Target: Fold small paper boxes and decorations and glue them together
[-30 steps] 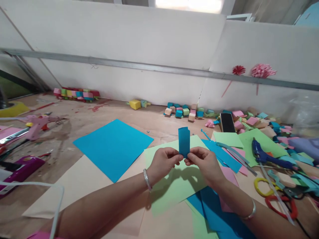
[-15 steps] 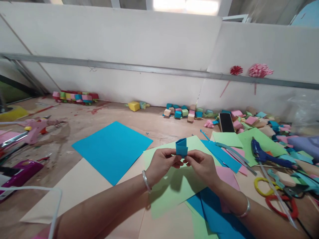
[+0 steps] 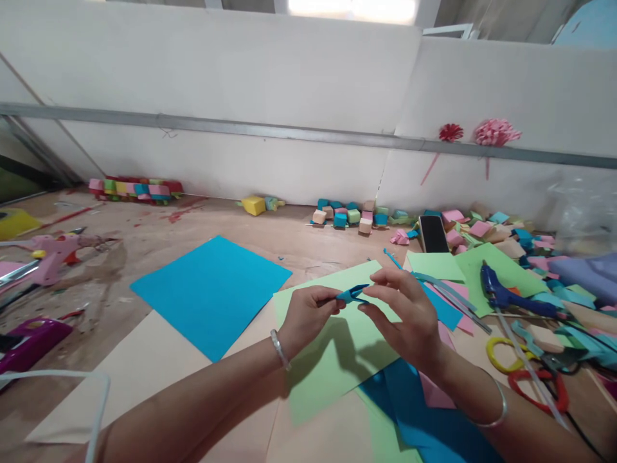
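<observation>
Between the thumb and fingers of my left hand (image 3: 311,315) is a small folded blue paper piece (image 3: 353,294), turned so its open loop faces right. My right hand (image 3: 407,315) is raised just right of it, thumb and fingers spread around the loop's open end; whether a fingertip touches it I cannot tell. Below both hands lies a light green paper sheet (image 3: 337,366), with their shadows on it. A large blue paper square (image 3: 212,292) lies to the left. Under my right forearm are more blue sheets (image 3: 409,411) and a pink sheet (image 3: 438,379).
A blue glue gun (image 3: 511,296) and scissors (image 3: 542,386) lie at the right. Small paper cubes (image 3: 340,220) line the white wall, with a phone (image 3: 434,234) beside a heap of paper pieces. A pink glue gun (image 3: 51,254) and a purple tool (image 3: 33,344) are at the left.
My right hand has let go of the folded paper's right side, opened and lifted slightly. The paper piece has tipped from upright to lying sideways in my left hand.
</observation>
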`<state>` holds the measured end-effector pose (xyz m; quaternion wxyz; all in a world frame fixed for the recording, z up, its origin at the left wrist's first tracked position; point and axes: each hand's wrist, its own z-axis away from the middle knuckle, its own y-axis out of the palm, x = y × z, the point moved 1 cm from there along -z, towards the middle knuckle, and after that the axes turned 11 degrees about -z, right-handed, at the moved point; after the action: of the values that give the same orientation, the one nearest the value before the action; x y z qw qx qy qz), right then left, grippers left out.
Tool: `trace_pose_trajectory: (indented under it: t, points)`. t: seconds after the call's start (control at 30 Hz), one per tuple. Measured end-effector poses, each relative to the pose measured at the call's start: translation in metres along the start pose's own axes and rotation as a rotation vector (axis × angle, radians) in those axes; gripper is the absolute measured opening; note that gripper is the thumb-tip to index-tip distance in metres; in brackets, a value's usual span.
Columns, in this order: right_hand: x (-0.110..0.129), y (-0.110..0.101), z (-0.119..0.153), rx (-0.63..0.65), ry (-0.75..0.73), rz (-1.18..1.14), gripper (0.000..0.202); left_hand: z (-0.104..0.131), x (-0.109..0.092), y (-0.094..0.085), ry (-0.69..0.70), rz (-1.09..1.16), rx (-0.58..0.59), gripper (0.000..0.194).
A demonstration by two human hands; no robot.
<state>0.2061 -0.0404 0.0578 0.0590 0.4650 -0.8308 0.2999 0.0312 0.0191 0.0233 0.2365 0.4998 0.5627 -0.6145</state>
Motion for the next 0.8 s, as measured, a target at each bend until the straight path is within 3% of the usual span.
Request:
trace_pose_trajectory:
  t: [0.2, 0.57, 0.8]
  points:
    - [-0.002, 0.005, 0.002, 0.012, 0.047, -0.033, 0.014, -0.003, 0.0, -0.006, 0.206, -0.258, -0.089, 0.016]
    - [-0.014, 0.011, 0.006, 0.102, 0.082, 0.014, 0.01, -0.003, 0.005, -0.012, 0.383, -0.608, -0.193, 0.011]
    - [-0.014, 0.011, 0.006, 0.187, 0.055, -0.061, 0.014, -0.006, 0.004, -0.014, 0.365, -0.738, 0.033, 0.014]
